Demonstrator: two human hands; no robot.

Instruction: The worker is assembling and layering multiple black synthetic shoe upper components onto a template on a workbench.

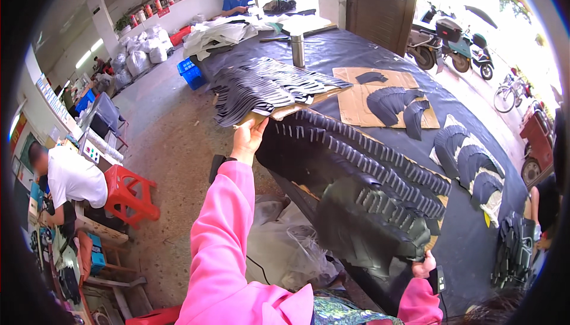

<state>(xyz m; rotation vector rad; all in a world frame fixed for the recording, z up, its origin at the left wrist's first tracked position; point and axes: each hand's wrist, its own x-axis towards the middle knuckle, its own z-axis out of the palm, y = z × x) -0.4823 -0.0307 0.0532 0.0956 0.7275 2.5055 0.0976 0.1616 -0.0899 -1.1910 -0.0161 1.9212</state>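
Note:
My left hand (pixel 246 138) reaches out and pinches the edge of a cardboard sheet (pixel 284 112) that bears overlapping rows of dark strips (pixel 267 84). Between my hands lies a long cardboard board (pixel 440 187) covered with black leather-like pieces (pixel 332 161), their small folded ends lined up in rows. Down at its near right end, my right hand (pixel 424 265) closes around the edge; its fingers are partly hidden by a loose black sheet (pixel 356 224). Whether the two cardboard pieces touch under the strips, I cannot tell.
Beyond are cardboard with curved black pieces (pixel 386 104), another fanned pile (pixel 472 158) and a metal flask (pixel 297 49) on the dark-covered table (pixel 380 54). A red stool (pixel 127 194) and a seated person (pixel 77 173) are at left. Plastic bags (pixel 285 248) lie below.

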